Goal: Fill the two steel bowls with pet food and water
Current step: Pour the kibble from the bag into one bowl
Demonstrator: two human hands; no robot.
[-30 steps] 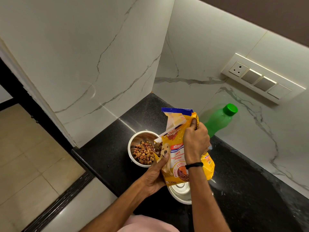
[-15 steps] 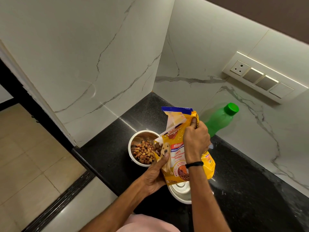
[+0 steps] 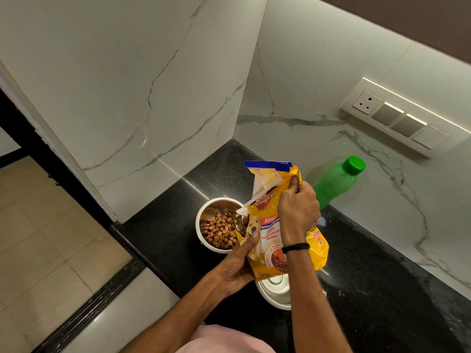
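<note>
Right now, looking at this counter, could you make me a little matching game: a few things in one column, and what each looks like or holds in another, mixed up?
Things:
1. far steel bowl
2. near steel bowl
3. bottle
4. food bag

States:
A. green, cap on
B. holds brown kibble
C. yellow, held in both hands
D. no food visible in it

Pairs: 1-B, 2-D, 3-A, 4-C

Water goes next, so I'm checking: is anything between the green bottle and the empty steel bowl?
Yes. The food bag, held by both hands, hangs over the empty bowl, between it and the green bottle.
</note>
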